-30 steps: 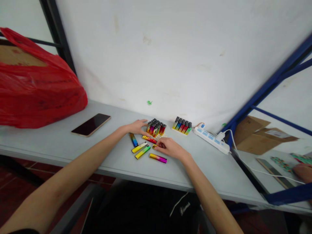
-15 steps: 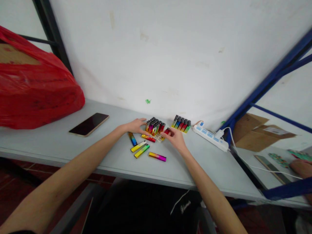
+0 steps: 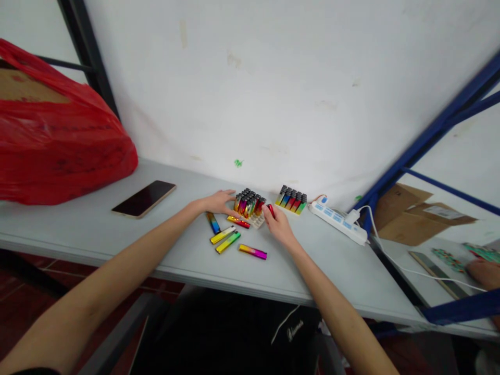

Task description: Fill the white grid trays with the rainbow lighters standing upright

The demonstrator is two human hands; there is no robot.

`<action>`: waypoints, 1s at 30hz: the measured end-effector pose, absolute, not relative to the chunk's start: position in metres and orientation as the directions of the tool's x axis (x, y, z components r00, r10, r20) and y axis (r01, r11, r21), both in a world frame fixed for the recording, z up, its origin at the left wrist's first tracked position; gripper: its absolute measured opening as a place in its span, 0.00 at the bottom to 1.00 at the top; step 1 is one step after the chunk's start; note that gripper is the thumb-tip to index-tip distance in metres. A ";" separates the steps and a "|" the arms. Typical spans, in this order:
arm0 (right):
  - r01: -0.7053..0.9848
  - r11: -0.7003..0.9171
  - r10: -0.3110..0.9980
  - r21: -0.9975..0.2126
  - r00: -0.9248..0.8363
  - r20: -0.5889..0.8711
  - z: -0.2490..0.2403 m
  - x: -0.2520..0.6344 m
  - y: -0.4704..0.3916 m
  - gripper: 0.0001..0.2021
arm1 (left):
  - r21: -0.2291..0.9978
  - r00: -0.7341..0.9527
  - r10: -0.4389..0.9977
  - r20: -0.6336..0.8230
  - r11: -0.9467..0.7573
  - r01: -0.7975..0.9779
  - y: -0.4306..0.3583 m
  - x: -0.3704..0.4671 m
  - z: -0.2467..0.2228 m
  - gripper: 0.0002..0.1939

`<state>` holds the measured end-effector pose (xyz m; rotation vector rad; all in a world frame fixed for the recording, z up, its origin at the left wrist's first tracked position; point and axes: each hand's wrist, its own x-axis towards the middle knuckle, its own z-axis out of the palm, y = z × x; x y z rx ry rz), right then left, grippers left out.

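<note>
A pale tray (image 3: 257, 221) stands on the table, partly filled with several upright lighters (image 3: 247, 202) with shiny coloured bodies and dark tops. At its left side is my left hand (image 3: 220, 202), thumb and fingers spread apart around the edge; whether it presses on the tray is hard to see. Just right of the tray, my right hand (image 3: 278, 225) pinches a red lighter (image 3: 271, 209), mostly covered by the fingers. Loose lighters lie in front: red-gold (image 3: 238, 222), blue (image 3: 213, 223), yellow (image 3: 222, 234), green-yellow (image 3: 228, 242) and pink-yellow (image 3: 253, 252).
Behind to the right stands a second block of lighters (image 3: 291, 199), beside a white power strip (image 3: 338, 222). A phone (image 3: 144, 199) and a red plastic bag (image 3: 62, 151) are at left. Beyond the blue frame (image 3: 422, 135) are a cardboard box (image 3: 406, 213) and another person's hand (image 3: 482, 273).
My right hand has drawn slightly back from the tray and turned the red lighter more upright, baring the tray's front right holes. My left hand has stayed in place.
</note>
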<state>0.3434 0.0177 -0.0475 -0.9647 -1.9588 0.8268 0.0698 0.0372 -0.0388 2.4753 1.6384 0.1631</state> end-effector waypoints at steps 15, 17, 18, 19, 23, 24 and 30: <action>0.507 0.528 0.849 -0.681 -0.303 0.433 -0.048 0.343 0.017 0.23 | 0.215 0.394 0.919 0.016 -0.388 0.896 0.039 0.068 -0.041 0.48; 0.502 0.567 0.824 -0.653 -0.340 0.453 -0.045 0.343 0.016 0.23 | 0.216 0.396 0.918 0.020 -0.390 0.895 0.039 0.068 -0.041 0.48; 0.498 0.586 0.810 -0.639 -0.358 0.464 -0.044 0.344 0.015 0.22 | 0.215 0.399 0.917 0.021 -0.394 0.894 0.039 0.068 -0.041 0.48; 0.494 0.601 0.799 -0.628 -0.374 0.471 -0.043 0.345 0.014 0.20 | 0.215 0.404 0.915 0.021 -0.398 0.892 0.039 0.068 -0.041 0.48; 0.453 0.624 0.776 -0.637 -0.458 0.433 -0.037 0.349 0.011 0.17 | 0.216 0.403 0.915 0.018 -0.397 0.892 0.039 0.068 -0.042 0.48; 0.448 0.637 0.763 -0.627 -0.480 0.433 -0.036 0.350 0.011 0.18 | 0.217 0.402 0.915 0.018 -0.396 0.892 0.040 0.068 -0.042 0.47; 0.535 0.712 0.700 -0.455 -0.494 0.516 -0.037 0.352 0.017 0.22 | 0.214 0.395 0.919 0.011 -0.388 0.896 0.039 0.068 -0.040 0.48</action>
